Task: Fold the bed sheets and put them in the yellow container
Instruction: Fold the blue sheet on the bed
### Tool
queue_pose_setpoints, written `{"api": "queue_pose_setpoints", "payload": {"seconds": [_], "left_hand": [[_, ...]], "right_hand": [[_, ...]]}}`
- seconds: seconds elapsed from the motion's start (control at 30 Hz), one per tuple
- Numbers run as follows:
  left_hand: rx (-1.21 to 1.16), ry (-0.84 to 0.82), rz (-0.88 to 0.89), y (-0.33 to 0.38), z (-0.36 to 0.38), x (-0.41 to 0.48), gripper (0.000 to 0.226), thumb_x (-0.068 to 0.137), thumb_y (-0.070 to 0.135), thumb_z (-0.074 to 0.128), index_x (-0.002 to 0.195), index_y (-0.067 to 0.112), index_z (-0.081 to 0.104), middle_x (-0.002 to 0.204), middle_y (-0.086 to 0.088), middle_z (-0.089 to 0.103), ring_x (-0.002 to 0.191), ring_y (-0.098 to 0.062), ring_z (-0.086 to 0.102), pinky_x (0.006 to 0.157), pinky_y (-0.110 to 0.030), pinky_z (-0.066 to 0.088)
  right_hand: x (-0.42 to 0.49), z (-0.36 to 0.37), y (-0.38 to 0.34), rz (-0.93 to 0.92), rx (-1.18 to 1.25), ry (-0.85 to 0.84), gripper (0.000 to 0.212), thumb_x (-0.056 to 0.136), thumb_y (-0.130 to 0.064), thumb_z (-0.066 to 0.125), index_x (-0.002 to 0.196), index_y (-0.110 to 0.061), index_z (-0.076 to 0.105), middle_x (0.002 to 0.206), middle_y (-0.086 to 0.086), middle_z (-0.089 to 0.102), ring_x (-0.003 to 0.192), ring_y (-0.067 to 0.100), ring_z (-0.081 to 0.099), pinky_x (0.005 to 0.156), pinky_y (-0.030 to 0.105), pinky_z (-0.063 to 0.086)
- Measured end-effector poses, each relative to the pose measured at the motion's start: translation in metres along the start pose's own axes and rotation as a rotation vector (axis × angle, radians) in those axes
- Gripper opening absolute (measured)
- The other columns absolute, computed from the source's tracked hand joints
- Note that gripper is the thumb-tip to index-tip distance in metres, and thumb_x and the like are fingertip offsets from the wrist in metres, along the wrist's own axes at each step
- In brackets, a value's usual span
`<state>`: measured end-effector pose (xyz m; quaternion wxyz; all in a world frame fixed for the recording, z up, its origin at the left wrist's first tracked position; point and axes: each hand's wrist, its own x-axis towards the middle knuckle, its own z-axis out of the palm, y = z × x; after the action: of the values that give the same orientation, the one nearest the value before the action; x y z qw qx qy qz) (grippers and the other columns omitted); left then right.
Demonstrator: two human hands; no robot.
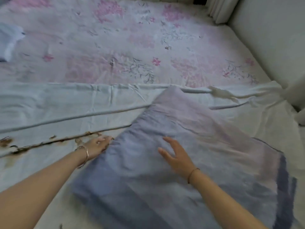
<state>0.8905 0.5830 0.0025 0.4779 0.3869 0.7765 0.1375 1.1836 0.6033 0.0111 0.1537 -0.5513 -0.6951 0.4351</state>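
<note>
Sheet (198, 146) lies part-folded on the bed (115, 38); left hand (97, 145), fingers straight, touches its left edge; right hand (176, 156) rests spread on top; neither grip holds cloth; best to smooth outward and align edges before the next fold.

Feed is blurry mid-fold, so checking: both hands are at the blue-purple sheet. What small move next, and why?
Probably sweep the right hand flat across the blue-purple sheet toward its far end. The sheet lies as a long folded strip with ripples, the right hand's fingers are spread on top, and the left hand rests at its left edge.

Folded sheet (189, 154) on bed (115, 38)
</note>
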Motion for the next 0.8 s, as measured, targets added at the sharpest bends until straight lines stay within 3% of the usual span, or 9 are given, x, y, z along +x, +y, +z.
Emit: {"api": "queue_pose_setpoints", "payload": {"seconds": [0.1, 0.2, 0.33, 0.4, 0.5, 0.57, 0.67, 0.73, 0.8], "left_hand": [[-0.061, 0.016, -0.021, -0.031, 0.006, -0.008, 0.039, 0.091, 0.049, 0.048, 0.067, 0.018, 0.054, 0.072, 0.002, 0.057, 0.067, -0.012, 0.049, 0.056, -0.019, 0.035], [-0.098, -0.012, -0.033, -0.047, 0.013, -0.011, 0.034, 0.081, 0.053, 0.061, 0.066, 0.024, 0.052, 0.065, 0.010, 0.055, 0.061, -0.006, 0.048, 0.056, -0.020, 0.035], [-0.159, 0.132, -0.015, -0.060, 0.024, -0.008, 0.038, 0.071, 0.047, 0.075, 0.066, 0.018, 0.052, 0.060, 0.005, 0.050, 0.058, -0.011, 0.045, 0.053, -0.024, 0.035], [-0.212, 0.184, -0.038, -0.064, 0.031, -0.007, 0.044, 0.068, 0.049, 0.076, 0.071, 0.011, 0.055, 0.066, -0.003, 0.056, 0.062, -0.016, 0.049, 0.056, -0.027, 0.039], [-0.247, 0.222, -0.053, -0.072, 0.037, -0.002, 0.054, 0.064, 0.051, 0.079, 0.073, 0.002, 0.057, 0.067, -0.006, 0.052, 0.062, -0.018, 0.047, 0.058, -0.028, 0.039], [-0.295, 0.221, -0.057, -0.079, 0.040, 0.005, 0.054, 0.062, 0.049, 0.081, 0.072, 0.001, 0.059, 0.066, -0.005, 0.052, 0.062, -0.016, 0.047, 0.058, -0.026, 0.040], [-0.327, 0.223, -0.029, -0.082, 0.040, 0.011, 0.045, 0.061, 0.047, 0.082, 0.062, 0.012, 0.054, 0.061, 0.000, 0.048, 0.057, -0.012, 0.045, 0.053, -0.020, 0.036], [-0.305, 0.213, -0.027, -0.085, 0.041, 0.017, 0.047, 0.061, 0.047, 0.082, 0.056, 0.017, 0.047, 0.056, 0.005, 0.043, 0.052, -0.007, 0.041, 0.047, -0.014, 0.032], [-0.294, 0.223, -0.012, -0.088, 0.040, 0.021, 0.054, 0.057, 0.050, 0.083, 0.053, 0.020, 0.037, 0.051, 0.009, 0.033, 0.046, -0.003, 0.033, 0.044, -0.013, 0.026]], "right_hand": [[0.044, -0.010, -0.001, 0.021, -0.110, -0.018, 0.052, 0.085, -0.042, 0.063, 0.130, -0.021, 0.049, 0.132, 0.003, 0.048, 0.123, 0.018, 0.046, 0.102, 0.025, 0.033], [0.060, 0.006, -0.006, -0.076, -0.221, -0.057, 0.071, 0.073, -0.077, 0.047, 0.127, -0.030, 0.051, 0.134, -0.001, 0.047, 0.123, 0.016, 0.044, 0.104, 0.028, 0.033], [0.069, 0.048, -0.004, -0.435, -0.493, -0.346, 0.070, 0.075, -0.081, -0.001, 0.139, -0.055, 0.013, 0.156, -0.020, -0.002, 0.143, 0.001, -0.006, 0.115, 0.025, -0.008], [0.092, 0.035, 0.017, -0.309, -0.636, -0.282, 0.086, 0.069, -0.081, -0.017, 0.145, -0.046, 0.003, 0.155, -0.018, -0.011, 0.144, 0.005, -0.011, 0.115, 0.027, -0.013], [0.130, 0.014, 0.025, 0.044, -0.646, -0.012, 0.064, 0.092, -0.063, 0.008, 0.149, -0.035, -0.003, 0.158, -0.008, -0.012, 0.145, 0.013, -0.013, 0.118, 0.037, -0.010], [0.138, 0.031, 0.005, -0.249, -0.662, -0.098, 0.065, 0.087, -0.069, 0.004, 0.145, -0.041, -0.002, 0.156, -0.011, -0.011, 0.145, 0.012, -0.013, 0.117, 0.033, -0.013], [0.153, 0.050, -0.010, -0.666, -0.804, -0.440, 0.076, 0.079, -0.074, -0.008, 0.146, -0.042, 0.006, 0.157, -0.014, 0.000, 0.145, 0.008, -0.006, 0.116, 0.026, -0.011], [0.183, 0.030, -0.008, -0.537, -0.812, -0.448, 0.080, 0.078, -0.080, 0.003, 0.147, -0.041, 0.012, 0.158, -0.011, 0.008, 0.146, 0.010, -0.001, 0.115, 0.025, -0.009], [0.213, 0.008, -0.015, -0.407, -0.914, -0.431, 0.077, 0.081, -0.074, 0.037, 0.147, -0.035, 0.023, 0.155, -0.007, 0.020, 0.145, 0.014, 0.005, 0.116, 0.029, -0.007]]}}
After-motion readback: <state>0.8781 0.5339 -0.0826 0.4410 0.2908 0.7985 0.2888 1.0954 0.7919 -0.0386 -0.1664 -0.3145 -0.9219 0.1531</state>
